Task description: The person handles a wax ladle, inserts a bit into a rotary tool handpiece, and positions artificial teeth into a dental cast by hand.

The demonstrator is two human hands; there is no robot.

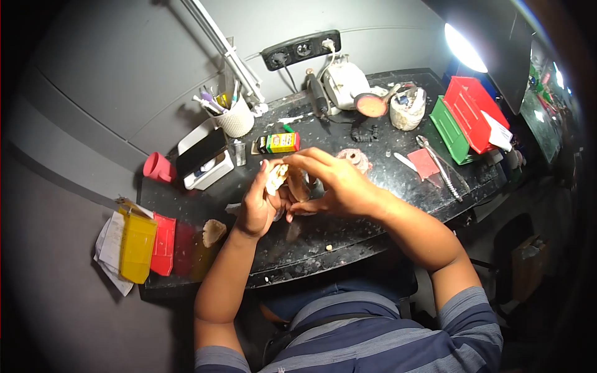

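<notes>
Both hands meet over the middle of the black workbench. My left hand is cupped, palm up, around a cream-coloured piece that looks like a dental cast. My right hand reaches over from the right, its fingers bent around a brownish, curved piece held against the cream one. The fingers partly cover both pieces. Behind my right hand lies a round pinkish mould. A beige cast piece rests on the bench left of my left forearm.
Yellow and red bins stand left. Behind are a white box, pen cup, colourful box, rotary tool and plaster-stained tub. Metal tool, green and red bins stand right.
</notes>
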